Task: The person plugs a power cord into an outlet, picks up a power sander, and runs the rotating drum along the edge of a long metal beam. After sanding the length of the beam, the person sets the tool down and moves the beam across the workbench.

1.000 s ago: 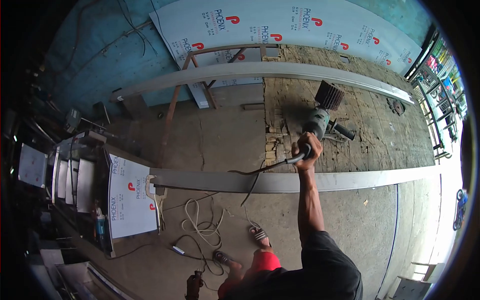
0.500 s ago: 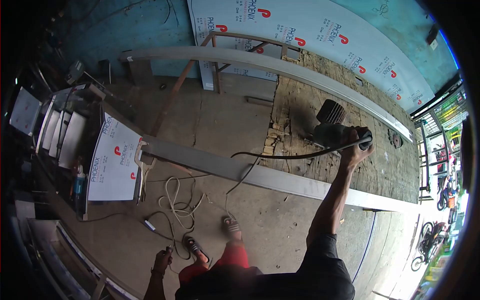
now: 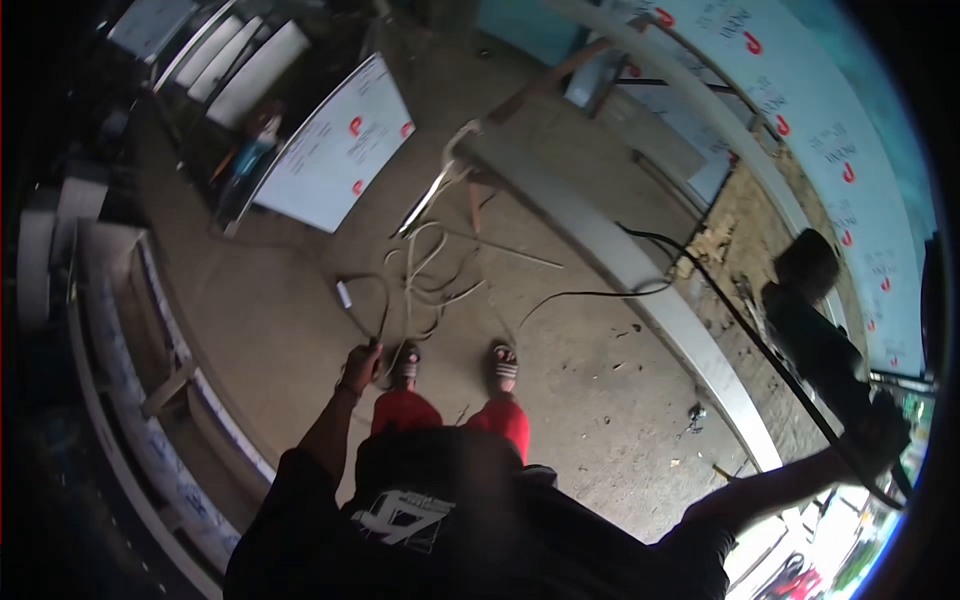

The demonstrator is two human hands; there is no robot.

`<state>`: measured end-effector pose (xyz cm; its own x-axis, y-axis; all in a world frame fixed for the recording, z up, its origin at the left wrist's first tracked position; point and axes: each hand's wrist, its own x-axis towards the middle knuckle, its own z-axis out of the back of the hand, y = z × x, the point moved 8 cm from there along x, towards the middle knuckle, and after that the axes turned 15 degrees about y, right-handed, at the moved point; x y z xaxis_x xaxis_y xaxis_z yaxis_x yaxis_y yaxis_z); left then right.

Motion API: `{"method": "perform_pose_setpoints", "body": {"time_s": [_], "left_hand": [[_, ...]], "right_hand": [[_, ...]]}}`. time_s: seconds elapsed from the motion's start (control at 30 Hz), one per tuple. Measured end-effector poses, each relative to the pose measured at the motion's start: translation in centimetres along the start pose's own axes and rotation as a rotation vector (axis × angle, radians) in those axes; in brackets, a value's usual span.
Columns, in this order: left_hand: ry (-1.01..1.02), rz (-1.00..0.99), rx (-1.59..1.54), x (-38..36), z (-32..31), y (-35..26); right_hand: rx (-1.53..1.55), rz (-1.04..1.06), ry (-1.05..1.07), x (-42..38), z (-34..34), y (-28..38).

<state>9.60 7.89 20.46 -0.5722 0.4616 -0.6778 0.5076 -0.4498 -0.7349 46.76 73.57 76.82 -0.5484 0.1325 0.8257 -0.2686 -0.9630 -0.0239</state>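
Note:
At the right edge, my right hand (image 3: pixel 878 430) is wrapped round the rear end of a dark power tool (image 3: pixel 815 335), held over the rough wooden tabletop. The tool's black cord (image 3: pixel 740 315) curves across the metal beam (image 3: pixel 610 240) and past my forearm. My left hand (image 3: pixel 362 368) is closed near my feet, round a dark cable (image 3: pixel 384 310) that rises towards a small white connector (image 3: pixel 344 294). Loops of pale cord (image 3: pixel 430 265) lie on the floor just above my feet.
A film-covered panel (image 3: pixel 330 150) stands at upper left, with a teal tool (image 3: pixel 252 160) beside it. Long metal frames (image 3: pixel 165 450) run along the lower left. A second beam (image 3: pixel 690 80) and printed sheets (image 3: pixel 850 150) are at upper right.
The view has turned down and to the left. My right hand and the power tool now appear farther right and lower. My left hand, still on the cable, appears higher in view.

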Motion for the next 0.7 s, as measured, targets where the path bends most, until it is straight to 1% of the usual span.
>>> {"method": "perform_pose_setpoints", "body": {"time_s": [0.03,0.07,0.13,0.17,0.2,0.23,0.33,0.37,0.4,0.43,0.47,0.5,0.53,0.6,0.63,0.67,0.7], "left_hand": [[-0.106,-0.003,-0.108,-0.1,1.8,1.5],[-0.228,0.037,-0.157,-0.6,3.3,1.9],[-0.338,0.038,-0.297,-0.9,6.0,2.9],[-0.324,0.058,-0.296,-0.7,6.9,4.0],[-0.368,0.047,-0.331,0.0,8.6,5.1],[-0.412,0.039,-0.362,0.5,10.6,6.2],[-0.412,0.074,-0.347,2.5,16.3,10.9],[-0.426,0.131,-0.29,2.8,18.4,12.5],[-0.416,0.142,-0.29,4.0,20.5,14.8],[-0.471,0.161,-0.052,4.6,23.3,16.2],[-0.519,0.171,0.19,5.1,25.2,16.0],[-0.531,0.243,0.231,5.6,26.8,17.0],[-0.523,0.242,0.235,5.9,28.0,16.8],[-0.507,0.192,0.449,6.5,29.2,15.0],[-0.469,0.223,0.494,7.4,29.6,14.7],[-0.477,0.217,0.497,8.5,30.5,15.0],[-0.408,0.192,0.591,10.1,30.8,15.5]], "right_hand": [[-0.893,-0.06,0.331,-0.1,0.7,-0.3],[-0.919,0.084,0.275,0.2,2.0,3.7],[-0.694,-0.015,0.205,-0.6,5.1,7.6],[-0.616,-0.082,0.185,-1.3,6.8,9.3],[-0.569,-0.138,0.166,-2.2,8.4,11.0],[-0.534,-0.18,0.146,-3.3,9.8,13.0],[-0.494,-0.302,0.178,-6.0,12.3,17.5],[-0.483,-0.348,0.186,-6.8,13.1,18.5],[-0.468,-0.373,0.207,-7.9,12.9,19.7],[-0.444,-0.395,0.219,-9.1,12.9,20.7],[-0.449,-0.424,0.234,-10.3,13.1,21.3],[-0.424,-0.439,0.252,-11.8,12.8,21.6],[-0.4,-0.461,0.267,-12.9,11.9,22.2],[-0.259,-0.501,0.309,-16.8,9.6,22.6],[-0.186,-0.505,0.32,-19.2,8.0,22.7],[-0.131,-0.507,0.336,-22.1,6.3,22.9],[-0.152,-0.395,0.242,-22.0,1.7,28.7]]}}
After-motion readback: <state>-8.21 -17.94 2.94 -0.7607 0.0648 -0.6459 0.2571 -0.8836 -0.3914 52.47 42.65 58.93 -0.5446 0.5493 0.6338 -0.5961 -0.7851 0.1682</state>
